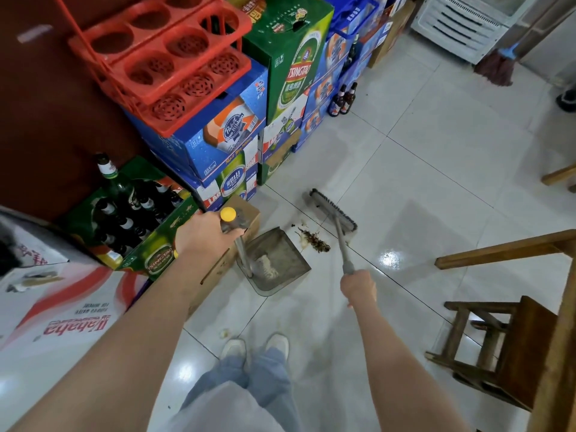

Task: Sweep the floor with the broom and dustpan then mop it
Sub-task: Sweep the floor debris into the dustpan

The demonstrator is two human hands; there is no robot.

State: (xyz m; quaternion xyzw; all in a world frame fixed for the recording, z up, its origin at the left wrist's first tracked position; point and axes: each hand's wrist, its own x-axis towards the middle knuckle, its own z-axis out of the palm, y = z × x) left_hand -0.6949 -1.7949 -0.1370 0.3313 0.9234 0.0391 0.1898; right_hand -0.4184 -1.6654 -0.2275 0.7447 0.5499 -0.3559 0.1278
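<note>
My left hand (204,233) grips the top of the dustpan's upright handle, just below its yellow cap (228,214). The grey dustpan (282,260) rests on the white tiled floor (420,157) with some pale debris inside. My right hand (358,288) holds the grey broom handle (341,244). The broom head (333,208) lies on the floor beyond a small pile of brown litter (314,241), which sits just in front of the dustpan's open lip.
Stacked beer cartons (230,141), a red crate (168,60) and an open case of bottles (131,210) line the left. Loose bottles (343,99) stand by the stacks. A wooden stool (498,344) and table edge (505,249) are at right. A mop (497,68) leans far right.
</note>
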